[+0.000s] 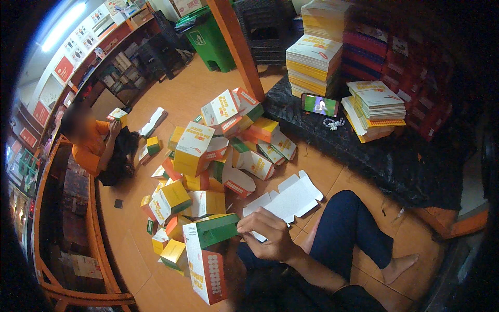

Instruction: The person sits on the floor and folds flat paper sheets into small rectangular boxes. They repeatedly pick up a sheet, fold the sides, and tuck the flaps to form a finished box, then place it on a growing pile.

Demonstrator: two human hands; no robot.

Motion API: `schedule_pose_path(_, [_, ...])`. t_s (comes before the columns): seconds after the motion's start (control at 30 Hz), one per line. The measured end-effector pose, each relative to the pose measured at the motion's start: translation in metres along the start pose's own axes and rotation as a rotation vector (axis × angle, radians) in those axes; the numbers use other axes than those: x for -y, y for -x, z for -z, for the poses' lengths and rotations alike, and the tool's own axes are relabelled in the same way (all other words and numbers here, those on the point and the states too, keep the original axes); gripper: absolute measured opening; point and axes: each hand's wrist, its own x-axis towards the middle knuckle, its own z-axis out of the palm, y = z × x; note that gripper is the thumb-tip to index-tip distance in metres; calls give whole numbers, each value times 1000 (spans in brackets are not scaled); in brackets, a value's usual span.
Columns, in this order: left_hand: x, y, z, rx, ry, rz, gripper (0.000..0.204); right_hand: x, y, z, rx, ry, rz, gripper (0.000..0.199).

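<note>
A folded cardboard food box (pixel 214 275), white with orange, green and yellow panels, is held up in front of me. My left hand (pixel 235 270), in shadow at the box's near side, supports it; the fingers are mostly hidden behind the panels. With thumb and fingers pinched, my right hand (pixel 267 234) grips the edge of the box's green side. Just beyond that hand, an unfolded flat box blank (pixel 293 197) lies white side up on the tiles, near my bent leg. A heap of assembled boxes (pixel 192 145) spreads on the floor ahead and to the left.
Stacks of flat printed blanks (pixel 313 54) and a shorter stack (pixel 377 104) stand on a black-covered platform (pixel 332 138), beside a lit phone (pixel 319 105). A green bin (pixel 210 47) stands behind an orange post (pixel 236 47). At left, another person (pixel 99 140) sits handling a box.
</note>
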Motion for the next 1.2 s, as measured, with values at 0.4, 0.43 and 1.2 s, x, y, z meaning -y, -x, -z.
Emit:
schedule_pose_path(0.4, [-4, -23, -1, -186, 803, 417, 17, 2, -4, 0, 207, 5, -40, 31])
schedule_pose_path(0.43, [-1, -22, -1, -185, 733, 418, 14, 2, -4, 3, 200, 8, -52, 30])
schedule_pose_path(1.2, [38, -11, 21, 301, 583, 359, 59, -39, 12, 9, -13, -256, -700, 24])
